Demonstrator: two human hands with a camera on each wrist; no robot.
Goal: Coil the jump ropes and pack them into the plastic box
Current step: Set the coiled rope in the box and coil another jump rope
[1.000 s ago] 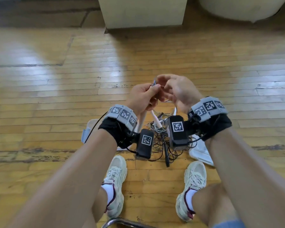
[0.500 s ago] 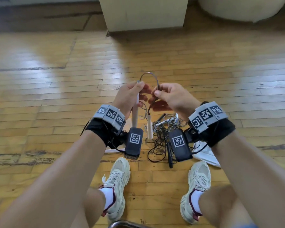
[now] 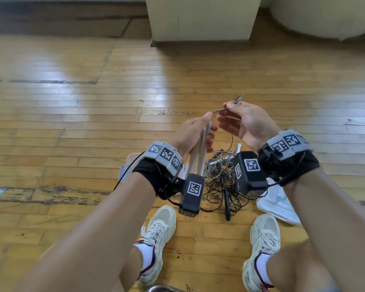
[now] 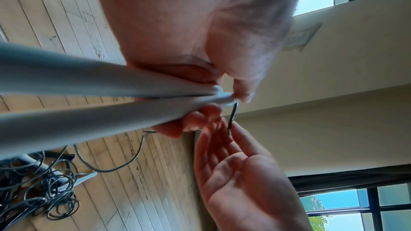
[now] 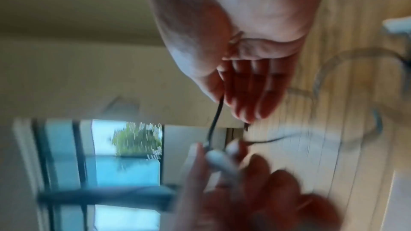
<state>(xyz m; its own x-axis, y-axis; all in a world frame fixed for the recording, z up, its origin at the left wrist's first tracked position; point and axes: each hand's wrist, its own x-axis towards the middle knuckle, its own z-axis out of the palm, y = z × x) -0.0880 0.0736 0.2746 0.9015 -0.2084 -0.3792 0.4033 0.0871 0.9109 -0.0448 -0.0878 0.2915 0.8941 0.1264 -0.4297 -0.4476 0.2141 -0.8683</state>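
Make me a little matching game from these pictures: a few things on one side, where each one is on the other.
Things:
1. pale handles
2. thin cord
3. tangled ropes
4. white lid

Places:
A. pinched in the right hand
B. heaped on the floor ahead of the shoes
C. gripped together in the left hand
D. flat on the floor under the right forearm

Pairs: 1-C, 2-A, 3-B, 4-D
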